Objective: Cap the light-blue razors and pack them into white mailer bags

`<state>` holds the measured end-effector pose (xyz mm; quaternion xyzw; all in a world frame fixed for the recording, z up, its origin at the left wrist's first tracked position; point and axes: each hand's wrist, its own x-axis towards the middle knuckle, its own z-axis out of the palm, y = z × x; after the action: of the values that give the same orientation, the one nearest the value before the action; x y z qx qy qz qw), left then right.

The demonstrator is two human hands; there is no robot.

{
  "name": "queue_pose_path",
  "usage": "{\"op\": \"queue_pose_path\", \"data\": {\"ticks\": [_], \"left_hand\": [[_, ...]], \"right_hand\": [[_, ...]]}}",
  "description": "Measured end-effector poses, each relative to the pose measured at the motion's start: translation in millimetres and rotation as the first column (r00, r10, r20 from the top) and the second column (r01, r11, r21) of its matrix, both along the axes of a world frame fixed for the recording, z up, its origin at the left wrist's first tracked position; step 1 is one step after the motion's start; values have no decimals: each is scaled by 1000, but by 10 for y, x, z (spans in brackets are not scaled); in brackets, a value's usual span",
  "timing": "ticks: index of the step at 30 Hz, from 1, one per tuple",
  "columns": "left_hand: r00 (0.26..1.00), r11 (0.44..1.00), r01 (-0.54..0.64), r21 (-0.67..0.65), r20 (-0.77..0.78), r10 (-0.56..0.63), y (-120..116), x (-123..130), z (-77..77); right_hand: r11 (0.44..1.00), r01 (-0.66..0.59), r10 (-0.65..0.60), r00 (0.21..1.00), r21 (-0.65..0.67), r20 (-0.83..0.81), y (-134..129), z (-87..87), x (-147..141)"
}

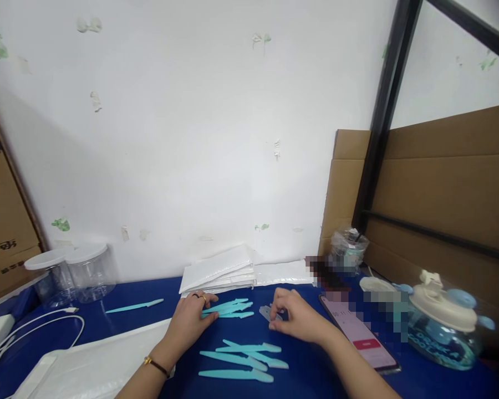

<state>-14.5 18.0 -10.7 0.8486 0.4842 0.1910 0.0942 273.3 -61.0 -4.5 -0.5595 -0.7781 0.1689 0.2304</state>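
Observation:
My left hand (pixel 197 310) rests at the left ends of a small bunch of turquoise razor-like sticks (pixel 235 307), its thumb and fingers touching them. To the right, my right hand (pixel 289 315) has its fingers curled at some small clear plastic pieces (pixel 266 313) on the blue table; its fingertips partly hide them. Nearer the front edge lies another loose group of turquoise sticks (pixel 233 374), some crossing each other. One more turquoise stick (pixel 135 306) lies apart on the left.
White padded envelopes (pixel 220 269) are stacked by the wall. A large white envelope (pixel 108 360) and a white cable (pixel 82 327) lie left. Two clear jars (pixel 91 274) stand back left. At right are a phone (pixel 361 338) and a clear bottle (pixel 444 332).

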Motion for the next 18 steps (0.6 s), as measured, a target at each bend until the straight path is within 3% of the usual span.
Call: {"op": "queue_pose_path", "data": {"ticks": [4, 8, 12, 18], "left_hand": [[991, 991, 131, -27, 38, -130, -175, 85, 51], [965, 959, 262, -110, 2, -263, -339, 201, 77], [963, 961, 255, -106, -67, -263, -355, 279, 80], [980, 983, 165, 83, -123, -154, -154, 147, 97]], "right_hand": [[983, -119, 123, 992, -139, 21, -99, -31, -128], [986, -114, 117, 993, -124, 15, -82, -62, -203], [997, -66, 66, 998, -28, 17, -39, -21, -232], [996, 35, -39, 998, 79, 50, 102, -53, -49]]}}
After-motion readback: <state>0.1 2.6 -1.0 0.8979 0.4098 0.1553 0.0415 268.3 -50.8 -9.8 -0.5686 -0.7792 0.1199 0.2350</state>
